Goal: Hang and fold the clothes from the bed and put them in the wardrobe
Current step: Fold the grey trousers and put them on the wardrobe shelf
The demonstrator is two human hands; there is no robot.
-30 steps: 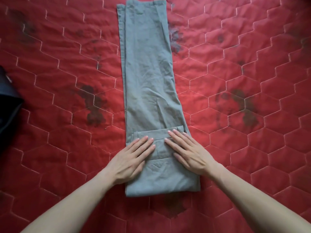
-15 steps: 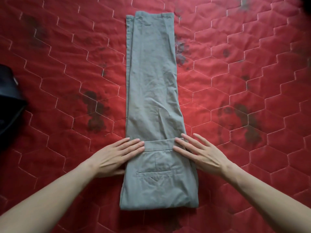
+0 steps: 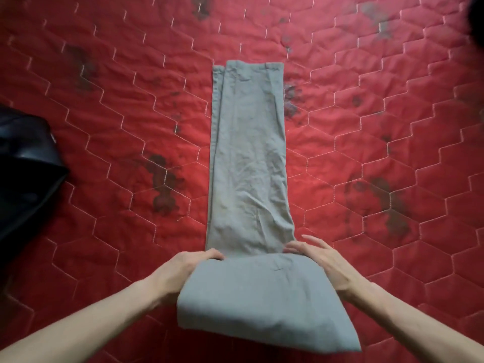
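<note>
A pair of grey trousers [image 3: 248, 158] lies lengthwise on the red quilted bed [image 3: 104, 113], legs stretched away from me. Their near, folded waist end is lifted off the bed and tipped forward. My left hand [image 3: 188, 268] grips the left side of that folded end, fingers curled over its top edge. My right hand [image 3: 322, 260] holds the right side, thumb on the cloth and fingers spread behind it.
A dark, shiny black garment [image 3: 23, 174] lies at the left edge of the bed. The red quilt has dark blotches in its pattern and stretches wide on both sides of the trousers. A dark shape [image 3: 476, 19] shows at the top right corner.
Both hands went from pressing flat on the folded waist end to its sides, took hold and lifted it up and forward.
</note>
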